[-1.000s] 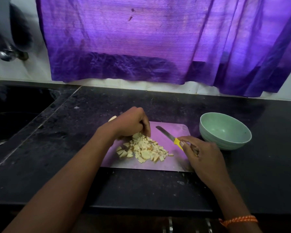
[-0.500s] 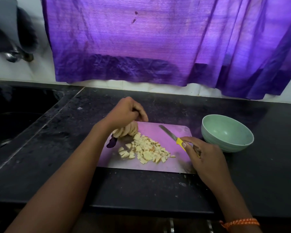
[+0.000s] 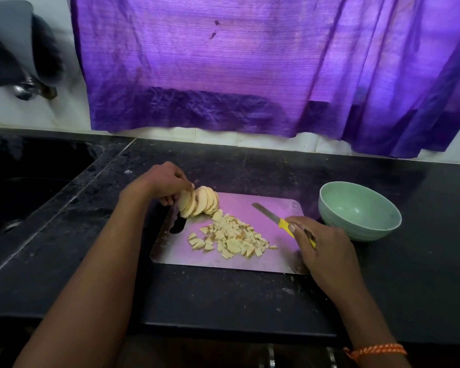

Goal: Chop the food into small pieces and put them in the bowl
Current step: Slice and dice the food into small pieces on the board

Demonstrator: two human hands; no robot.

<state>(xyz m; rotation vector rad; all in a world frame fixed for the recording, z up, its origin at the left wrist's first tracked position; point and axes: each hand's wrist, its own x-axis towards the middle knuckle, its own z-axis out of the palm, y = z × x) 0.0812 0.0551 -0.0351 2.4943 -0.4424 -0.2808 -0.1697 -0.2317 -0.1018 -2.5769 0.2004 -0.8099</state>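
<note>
You have one cutting board [image 3: 250, 264], one yellow-handled knife [image 3: 274, 219], one green bowl [image 3: 361, 224], one fan of apple slices [image 3: 199, 201], one pile of chopped pieces [image 3: 231, 240], two hands.

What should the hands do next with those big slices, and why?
Probably lay the slices that the left hand holds flat on the cutting board, then chop with the knife in the right hand. They are still big, and the bowl is empty.

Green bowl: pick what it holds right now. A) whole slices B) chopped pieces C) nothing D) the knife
C: the green bowl shows a bare inside, while the chopped pieces lie on the cutting board and the right hand holds the knife.
</note>
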